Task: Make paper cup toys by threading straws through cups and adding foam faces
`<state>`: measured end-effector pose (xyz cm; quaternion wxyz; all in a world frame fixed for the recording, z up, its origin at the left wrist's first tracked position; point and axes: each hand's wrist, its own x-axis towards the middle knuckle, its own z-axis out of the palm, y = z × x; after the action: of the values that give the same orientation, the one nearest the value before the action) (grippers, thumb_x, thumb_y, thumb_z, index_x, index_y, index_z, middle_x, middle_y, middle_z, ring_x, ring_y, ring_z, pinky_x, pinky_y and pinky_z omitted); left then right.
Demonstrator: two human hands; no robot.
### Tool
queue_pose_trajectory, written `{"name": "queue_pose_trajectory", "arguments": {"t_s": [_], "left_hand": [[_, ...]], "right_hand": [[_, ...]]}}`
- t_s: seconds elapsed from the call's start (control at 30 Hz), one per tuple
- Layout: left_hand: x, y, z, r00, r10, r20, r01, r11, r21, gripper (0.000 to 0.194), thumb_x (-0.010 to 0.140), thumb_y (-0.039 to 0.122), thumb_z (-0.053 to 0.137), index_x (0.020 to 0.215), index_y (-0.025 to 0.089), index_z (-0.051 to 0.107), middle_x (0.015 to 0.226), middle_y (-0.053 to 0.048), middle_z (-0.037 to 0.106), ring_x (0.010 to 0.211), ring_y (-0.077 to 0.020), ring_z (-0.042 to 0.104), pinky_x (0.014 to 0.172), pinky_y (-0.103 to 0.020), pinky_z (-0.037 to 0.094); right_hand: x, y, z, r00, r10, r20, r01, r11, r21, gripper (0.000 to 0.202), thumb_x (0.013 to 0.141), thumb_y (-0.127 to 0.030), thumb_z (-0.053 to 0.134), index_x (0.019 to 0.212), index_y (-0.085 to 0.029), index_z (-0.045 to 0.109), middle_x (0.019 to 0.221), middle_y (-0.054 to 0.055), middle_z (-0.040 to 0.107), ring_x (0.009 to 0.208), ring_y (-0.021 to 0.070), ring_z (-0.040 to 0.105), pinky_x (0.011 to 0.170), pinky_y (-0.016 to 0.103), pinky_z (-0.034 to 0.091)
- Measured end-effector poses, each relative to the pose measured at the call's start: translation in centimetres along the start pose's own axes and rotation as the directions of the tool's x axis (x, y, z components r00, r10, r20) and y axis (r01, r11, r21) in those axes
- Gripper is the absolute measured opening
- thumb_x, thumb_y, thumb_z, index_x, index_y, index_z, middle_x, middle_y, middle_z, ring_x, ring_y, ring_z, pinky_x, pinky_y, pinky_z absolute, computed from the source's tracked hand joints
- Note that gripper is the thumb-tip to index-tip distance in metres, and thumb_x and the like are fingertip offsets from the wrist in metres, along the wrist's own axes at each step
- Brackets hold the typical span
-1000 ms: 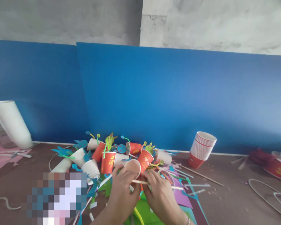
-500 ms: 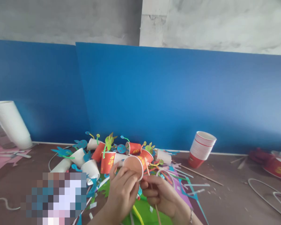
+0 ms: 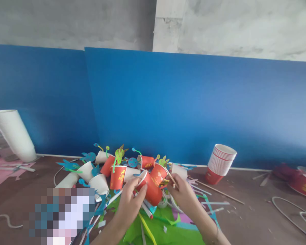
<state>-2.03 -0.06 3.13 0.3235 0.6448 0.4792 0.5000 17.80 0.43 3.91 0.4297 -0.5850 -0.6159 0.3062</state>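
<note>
My left hand [image 3: 133,200] pinches the rim of a red paper cup [image 3: 153,192], which is tilted with its base toward the lower right. To its right, my right hand [image 3: 181,192] grips a thin wooden stick [image 3: 171,177] that points up and to the left, apart from the held cup. Behind them lie several red and white cups with paper shapes, among them a red cup [image 3: 118,177] and a white cup [image 3: 99,185]. Green paper [image 3: 158,231] spreads below my hands, with markers and a yellow strip on it.
A stack of white and red cups [image 3: 220,163] stands at the right; a tall white stack [image 3: 14,136] leans at the left. A long stick [image 3: 219,191] and a white cable [image 3: 283,214] lie on the brown table. A blue panel [image 3: 181,109] rises behind.
The held cup has turned from its open mouth facing me to its side showing. My right hand has moved right and up, away from the cup, and the stick's angle has changed.
</note>
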Motion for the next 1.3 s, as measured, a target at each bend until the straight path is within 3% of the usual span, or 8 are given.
{"name": "queue_pose_trajectory", "arguments": {"t_s": [0.1,0.27,0.43,0.6,0.73,0.83,0.97,1.3], "left_hand": [[-0.1,0.5,0.1,0.998,-0.054,0.035,0.057,0.995,-0.085,0.027,0.08,0.041,0.058,0.088,0.016,0.068,0.089,-0.008,0.069,0.089,-0.0254,0.064,0.082,-0.033,0.051],[-0.3,0.6,0.1,0.984,-0.115,0.134,0.143,0.963,-0.227,0.027,0.081,0.039,0.059,0.093,0.016,0.067,0.09,-0.007,0.068,0.089,-0.0241,0.062,0.081,-0.031,0.051],[-0.5,0.7,-0.1,0.965,-0.068,0.253,0.166,0.906,-0.389,0.029,0.087,0.035,0.056,0.109,0.018,0.064,0.093,-0.004,0.067,0.084,-0.0196,0.061,0.077,-0.027,0.05],[-0.5,0.7,0.0,0.96,-0.075,0.27,0.189,0.885,-0.426,0.028,0.085,0.037,0.056,0.105,0.017,0.064,0.092,-0.004,0.067,0.084,-0.0195,0.062,0.078,-0.027,0.05],[-0.2,0.5,-0.1,0.991,-0.062,0.122,0.091,0.964,-0.25,0.027,0.084,0.041,0.057,0.095,0.017,0.064,0.092,-0.007,0.068,0.09,-0.0239,0.063,0.081,-0.032,0.051],[0.0,-0.2,-0.1,0.999,0.044,-0.021,-0.044,0.999,-0.026,0.025,0.085,0.037,0.055,0.097,0.017,0.064,0.1,-0.009,0.069,0.096,-0.0252,0.063,0.083,-0.035,0.051],[-0.1,-1.2,0.1,0.965,0.235,-0.114,-0.209,0.957,0.203,0.016,0.085,0.03,0.054,0.089,0.02,0.066,0.085,-0.006,0.07,0.083,-0.0232,0.066,0.082,-0.04,0.053],[-0.4,-1.7,0.3,0.877,0.478,-0.041,-0.416,0.801,0.431,0.012,0.088,0.023,0.053,0.095,0.02,0.063,0.09,-0.007,0.072,0.09,-0.0251,0.066,0.095,-0.05,0.047]], "right_hand": [[-0.5,-0.5,0.3,0.993,0.024,0.113,-0.023,1.0,-0.011,0.028,0.079,-0.034,0.056,0.101,-0.017,0.063,0.095,0.008,0.07,0.086,0.0231,0.063,0.073,0.032,0.047],[-1.6,-1.6,1.3,0.939,0.036,0.341,-0.11,0.974,0.2,0.035,0.071,-0.034,0.072,0.102,-0.019,0.064,0.104,0.007,0.071,0.098,0.0262,0.064,0.081,0.033,0.051],[-1.6,-1.5,1.7,0.929,0.007,0.37,-0.14,0.932,0.333,0.038,0.068,-0.029,0.074,0.103,-0.019,0.061,0.097,0.005,0.071,0.091,0.0249,0.065,0.077,0.033,0.052],[-1.5,-1.3,1.5,0.926,0.047,0.373,-0.143,0.962,0.234,0.04,0.067,-0.033,0.076,0.102,-0.019,0.061,0.093,0.003,0.07,0.085,0.0222,0.065,0.072,0.03,0.051],[-1.7,-1.3,1.4,0.971,0.009,0.241,-0.038,0.993,0.113,0.03,0.086,-0.046,0.058,0.102,-0.02,0.057,0.094,0.006,0.066,0.083,0.0202,0.061,0.072,0.03,0.049],[-2.1,-1.6,1.3,0.995,-0.053,0.088,0.058,0.996,-0.061,0.024,0.097,-0.04,0.037,0.088,-0.023,0.05,0.077,0.003,0.061,0.069,0.0187,0.057,0.065,0.03,0.044],[-2.9,-2.5,1.3,0.977,-0.174,0.122,0.203,0.937,-0.285,0.017,0.094,-0.03,0.04,0.08,-0.023,0.045,0.065,-0.001,0.058,0.057,0.0165,0.052,0.055,0.027,0.034],[-3.8,-3.3,1.2,0.968,-0.201,0.148,0.249,0.814,-0.524,0.021,0.093,-0.021,0.038,0.082,-0.02,0.056,0.075,0.005,0.068,0.067,0.0207,0.064,0.056,0.026,0.032]]}}
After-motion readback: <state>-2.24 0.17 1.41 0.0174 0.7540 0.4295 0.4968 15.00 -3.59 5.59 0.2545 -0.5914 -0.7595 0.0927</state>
